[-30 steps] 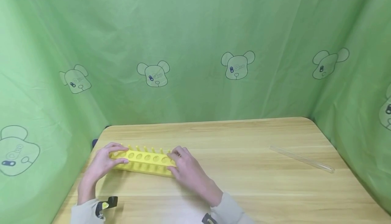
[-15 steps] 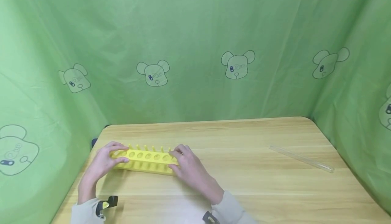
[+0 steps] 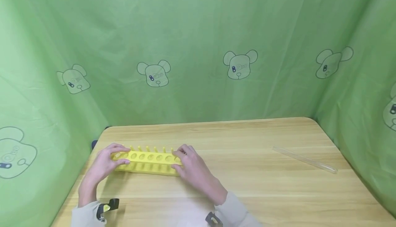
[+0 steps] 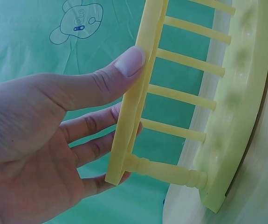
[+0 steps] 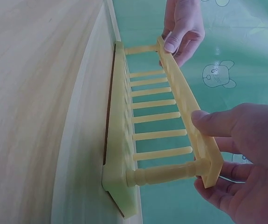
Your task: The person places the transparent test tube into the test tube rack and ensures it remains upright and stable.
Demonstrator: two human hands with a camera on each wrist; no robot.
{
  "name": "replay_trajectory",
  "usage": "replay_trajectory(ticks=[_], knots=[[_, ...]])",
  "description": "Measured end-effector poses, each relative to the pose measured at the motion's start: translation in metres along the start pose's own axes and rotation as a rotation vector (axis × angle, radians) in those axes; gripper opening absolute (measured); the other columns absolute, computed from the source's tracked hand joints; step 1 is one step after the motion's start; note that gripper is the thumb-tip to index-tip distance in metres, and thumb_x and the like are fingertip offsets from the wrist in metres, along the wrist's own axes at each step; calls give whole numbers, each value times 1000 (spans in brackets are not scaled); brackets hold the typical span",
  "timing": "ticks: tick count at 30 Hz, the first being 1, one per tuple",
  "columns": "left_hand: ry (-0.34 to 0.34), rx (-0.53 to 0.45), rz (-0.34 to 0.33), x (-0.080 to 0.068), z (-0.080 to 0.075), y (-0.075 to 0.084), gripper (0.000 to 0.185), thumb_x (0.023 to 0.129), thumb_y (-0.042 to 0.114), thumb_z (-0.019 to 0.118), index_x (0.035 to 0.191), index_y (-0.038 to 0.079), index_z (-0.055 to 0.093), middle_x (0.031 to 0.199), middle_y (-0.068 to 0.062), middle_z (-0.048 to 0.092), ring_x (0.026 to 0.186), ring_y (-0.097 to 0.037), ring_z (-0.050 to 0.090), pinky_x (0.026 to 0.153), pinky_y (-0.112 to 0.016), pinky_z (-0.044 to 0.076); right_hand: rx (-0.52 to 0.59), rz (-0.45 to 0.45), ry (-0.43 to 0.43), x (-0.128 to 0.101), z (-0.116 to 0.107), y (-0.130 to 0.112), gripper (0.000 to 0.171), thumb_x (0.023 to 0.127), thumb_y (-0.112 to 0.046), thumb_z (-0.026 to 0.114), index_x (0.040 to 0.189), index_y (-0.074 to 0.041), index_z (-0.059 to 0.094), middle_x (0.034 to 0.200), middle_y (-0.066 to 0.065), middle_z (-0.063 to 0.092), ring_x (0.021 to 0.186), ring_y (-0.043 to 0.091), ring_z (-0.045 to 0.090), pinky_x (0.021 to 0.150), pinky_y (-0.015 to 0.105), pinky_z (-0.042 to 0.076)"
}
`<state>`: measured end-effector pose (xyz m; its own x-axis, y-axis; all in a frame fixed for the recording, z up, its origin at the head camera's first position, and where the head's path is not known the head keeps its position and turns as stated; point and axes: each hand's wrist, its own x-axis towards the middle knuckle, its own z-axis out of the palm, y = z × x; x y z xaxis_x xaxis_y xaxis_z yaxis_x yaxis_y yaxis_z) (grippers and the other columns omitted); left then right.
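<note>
A yellow plastic test tube rack (image 3: pixel 150 157) stands upright at the left of the table, with a row of round holes in its top plate and a row of pegs behind. My left hand (image 3: pixel 105 163) grips the left end of the top plate, thumb on the near edge and fingers on the far edge. At the other end, my right hand (image 3: pixel 195 170) holds the plate the same way. The wrist views show turned posts joining the top plate (image 4: pixel 134 98) to the base (image 5: pixel 117 121). Far to the right lies a clear test tube (image 3: pixel 304 159), touched by neither hand.
The wood-grain table (image 3: pixel 263 192) has rounded far corners. Green curtains (image 3: pixel 198 31) printed with bear heads hang behind it and at both sides. Dark wrist straps (image 3: pixel 108 208) sit at the light sleeves.
My right hand and the rack's right end have shifted slightly to the right. The left hand keeps its place and grip, and the head view has moved a little.
</note>
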<state>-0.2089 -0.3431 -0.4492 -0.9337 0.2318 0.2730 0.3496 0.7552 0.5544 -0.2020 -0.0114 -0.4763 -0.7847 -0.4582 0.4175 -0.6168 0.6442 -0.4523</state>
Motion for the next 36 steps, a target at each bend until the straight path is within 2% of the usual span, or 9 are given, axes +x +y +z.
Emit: replay_trajectory(ticks=[12,36], knots=[[-3,9,-9,1,0,0,38,80,7,86,116,0,74,117,-19,68,114,-45,61,102,-65,45,-10,5,10,2,-1,5,46,92,-27,79,130,-4,67,117,4,62,105,17,57,87,23,55],[-4,28,5,3,3,4,37,82,7,86,116,0,74,115,-18,69,112,-45,62,100,-65,46,-8,13,25,3,-5,15,44,91,-25,79,128,-4,68,120,4,63,109,18,58,94,26,55]])
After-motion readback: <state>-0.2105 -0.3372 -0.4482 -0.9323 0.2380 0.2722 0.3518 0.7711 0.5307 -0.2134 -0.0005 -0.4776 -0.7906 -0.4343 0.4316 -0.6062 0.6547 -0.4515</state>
